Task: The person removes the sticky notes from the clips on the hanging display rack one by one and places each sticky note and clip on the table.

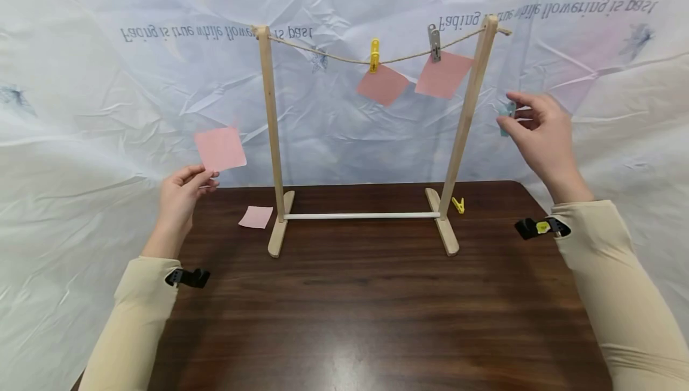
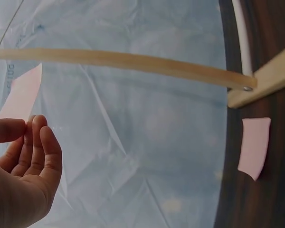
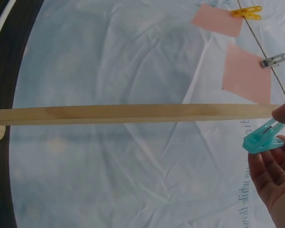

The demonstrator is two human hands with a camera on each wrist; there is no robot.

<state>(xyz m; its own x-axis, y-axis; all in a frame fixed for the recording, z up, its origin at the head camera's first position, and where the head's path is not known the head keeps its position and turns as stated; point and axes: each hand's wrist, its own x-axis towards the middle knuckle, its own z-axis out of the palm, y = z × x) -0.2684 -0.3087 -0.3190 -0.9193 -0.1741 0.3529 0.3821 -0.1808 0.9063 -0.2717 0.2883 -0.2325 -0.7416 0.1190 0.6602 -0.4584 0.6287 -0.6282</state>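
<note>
While our left hand (image 1: 183, 198) pinches a square pink paper (image 1: 220, 149) and our right hand (image 1: 543, 131) a teal plastic clothespin (image 3: 261, 138), sagging tan twine (image 1: 344, 58) runs crosswise at their two and ten o'clock respectively.

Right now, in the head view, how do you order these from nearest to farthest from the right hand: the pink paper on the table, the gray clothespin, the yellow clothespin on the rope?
1. Gray clothespin: up and left of the right hand.
2. Yellow clothespin: hanging, further left.
3. Pink paper: lying on the table, farthest left.
</note>
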